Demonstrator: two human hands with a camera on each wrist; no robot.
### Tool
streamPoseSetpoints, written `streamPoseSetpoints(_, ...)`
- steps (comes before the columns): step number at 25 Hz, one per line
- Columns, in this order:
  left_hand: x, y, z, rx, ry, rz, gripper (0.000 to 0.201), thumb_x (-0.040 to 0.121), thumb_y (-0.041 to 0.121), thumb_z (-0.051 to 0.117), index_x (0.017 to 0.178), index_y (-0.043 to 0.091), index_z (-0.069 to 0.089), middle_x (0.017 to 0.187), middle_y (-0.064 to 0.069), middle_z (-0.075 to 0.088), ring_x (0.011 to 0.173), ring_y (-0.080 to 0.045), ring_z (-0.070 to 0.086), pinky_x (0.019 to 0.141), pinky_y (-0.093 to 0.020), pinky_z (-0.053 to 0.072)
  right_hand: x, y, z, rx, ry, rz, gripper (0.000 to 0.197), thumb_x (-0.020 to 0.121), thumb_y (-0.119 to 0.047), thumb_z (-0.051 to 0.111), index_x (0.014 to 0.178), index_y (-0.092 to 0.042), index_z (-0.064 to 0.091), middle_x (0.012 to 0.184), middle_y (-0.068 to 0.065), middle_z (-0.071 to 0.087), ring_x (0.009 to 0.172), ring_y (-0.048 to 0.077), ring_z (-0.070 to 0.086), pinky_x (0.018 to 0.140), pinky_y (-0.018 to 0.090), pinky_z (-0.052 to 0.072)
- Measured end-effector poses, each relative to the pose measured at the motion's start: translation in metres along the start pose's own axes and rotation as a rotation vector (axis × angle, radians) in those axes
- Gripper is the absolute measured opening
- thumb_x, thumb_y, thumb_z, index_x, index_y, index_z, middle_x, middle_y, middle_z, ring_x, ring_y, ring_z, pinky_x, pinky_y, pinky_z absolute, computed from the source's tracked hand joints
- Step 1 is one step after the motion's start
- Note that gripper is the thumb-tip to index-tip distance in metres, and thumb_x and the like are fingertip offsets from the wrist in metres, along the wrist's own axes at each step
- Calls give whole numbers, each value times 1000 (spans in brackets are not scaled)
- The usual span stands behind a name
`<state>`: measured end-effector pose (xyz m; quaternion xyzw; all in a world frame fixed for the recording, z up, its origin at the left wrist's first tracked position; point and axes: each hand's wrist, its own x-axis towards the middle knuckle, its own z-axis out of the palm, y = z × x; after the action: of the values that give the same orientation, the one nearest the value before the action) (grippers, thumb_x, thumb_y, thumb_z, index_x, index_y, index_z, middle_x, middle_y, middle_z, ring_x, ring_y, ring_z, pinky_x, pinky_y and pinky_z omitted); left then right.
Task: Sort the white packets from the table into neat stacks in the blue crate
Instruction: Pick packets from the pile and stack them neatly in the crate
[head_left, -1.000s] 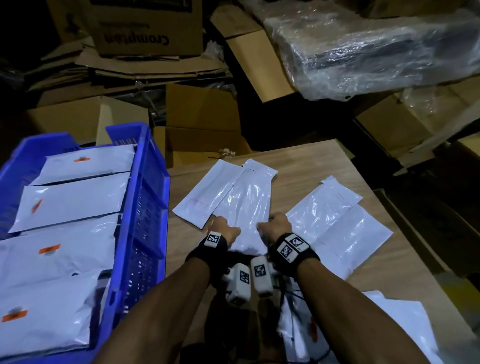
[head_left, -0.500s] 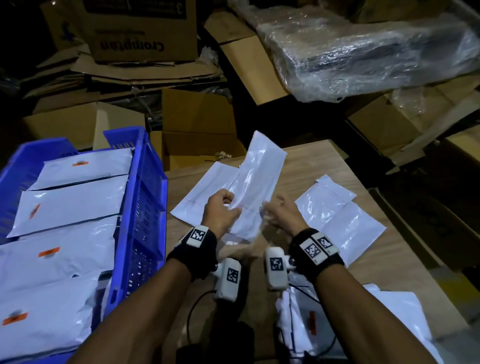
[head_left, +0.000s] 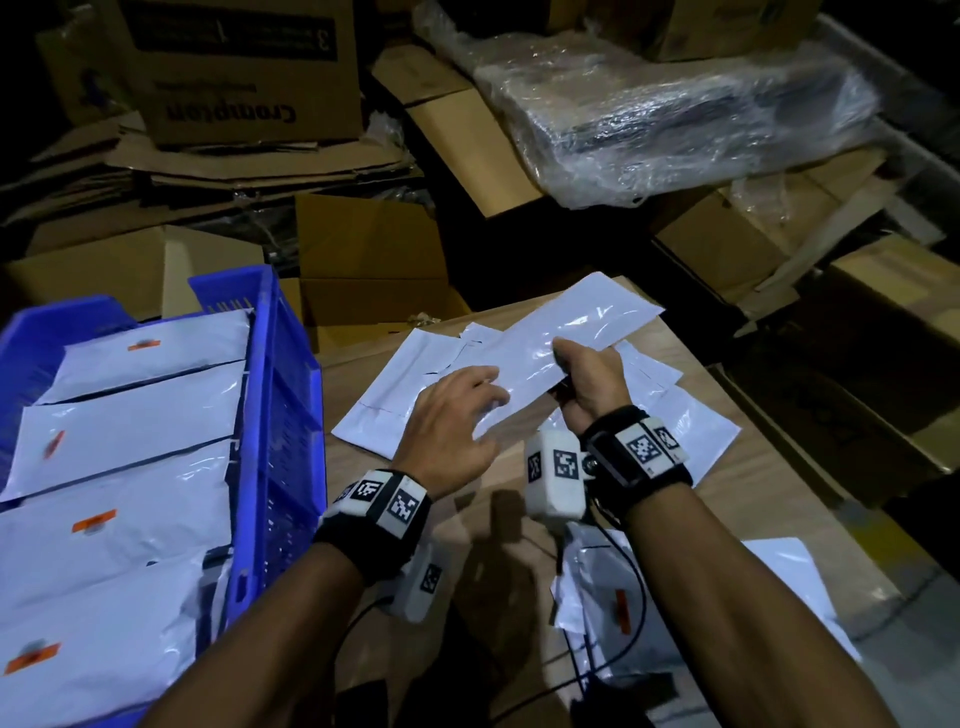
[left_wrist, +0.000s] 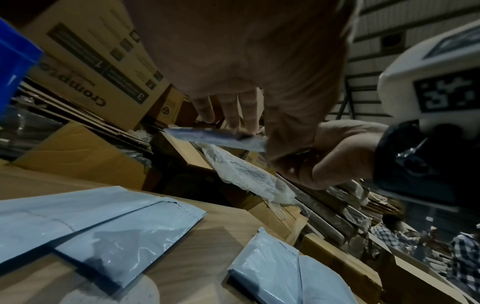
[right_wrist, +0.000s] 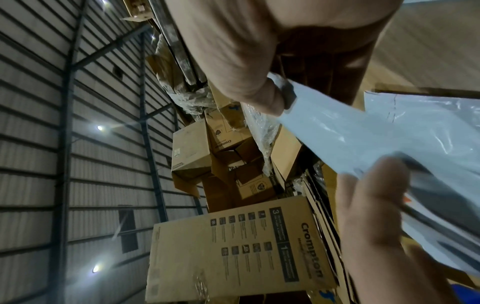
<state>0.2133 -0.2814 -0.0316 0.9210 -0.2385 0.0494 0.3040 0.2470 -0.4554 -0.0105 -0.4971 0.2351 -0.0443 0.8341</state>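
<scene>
My right hand (head_left: 587, 379) pinches a long white packet (head_left: 582, 327) by its near end, thumb on top, and holds it above the wooden table (head_left: 727, 499), angled toward the far right. My left hand (head_left: 457, 421) is flat with straight fingers, touching the packet's near left edge. The left wrist view shows the packet (left_wrist: 215, 136) edge-on at those fingertips (left_wrist: 231, 111). In the right wrist view the thumb (right_wrist: 249, 92) presses on the packet (right_wrist: 363, 133). The blue crate (head_left: 275, 415) at left holds rows of stacked white packets (head_left: 135, 415).
Loose white packets lie on the table under the hands (head_left: 395, 395), to the right (head_left: 691, 431) and near the front edge (head_left: 779, 571). Cardboard boxes (head_left: 363, 270) and a plastic-wrapped bundle (head_left: 675, 119) crowd the space beyond the table.
Both hands lifted the packet off the table pile. My left hand has since let go and opened flat, while the right hand swung the packet toward the right.
</scene>
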Motion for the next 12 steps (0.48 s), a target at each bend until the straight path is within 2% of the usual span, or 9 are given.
streamPoseSetpoints(2,-5,-4,-3,-102,38,-70,39,82,37,62,118,22,62,141,1,51,130,-18,45,105,-41,39,0,-1,-6,0,-9,-18,21,88,7,55,109,4,53,77,8,65,60,16,64,54,27,52)
streamPoseSetpoints(4,-6,-9,-6,-213,88,-189,50,86,39,62,130,18,55,145,1,46,132,-14,42,106,-33,36,-1,-3,-11,-17,-34,-39,14,88,7,60,101,2,59,72,4,69,60,15,65,57,29,52)
streamPoseSetpoints(6,-4,-11,-12,-357,80,-347,62,87,34,68,141,16,43,143,4,43,127,-9,40,101,-27,34,-5,-6,-13,-7,-76,-48,23,86,5,64,108,2,63,87,9,73,69,20,69,62,32,54)
streamPoseSetpoints(7,-3,-12,-14,-454,68,-423,66,87,28,71,143,16,38,139,4,43,125,-9,39,100,-27,35,-5,-6,-15,10,-90,-54,26,87,4,65,113,1,62,90,10,73,72,21,70,64,33,55)
streamPoseSetpoints(10,-3,-16,-17,-809,114,-630,74,81,13,77,142,17,35,132,-4,48,119,-21,50,98,-37,46,-8,-8,-14,44,-97,-47,24,91,3,62,114,0,61,77,3,73,65,17,69,60,30,55)
streamPoseSetpoints(12,-5,-12,-17,-1096,171,-743,62,81,4,75,132,16,41,124,-13,59,108,-27,61,96,-47,51,-9,-7,-13,87,-85,-29,24,92,4,60,116,1,61,80,4,74,68,17,71,60,29,56)
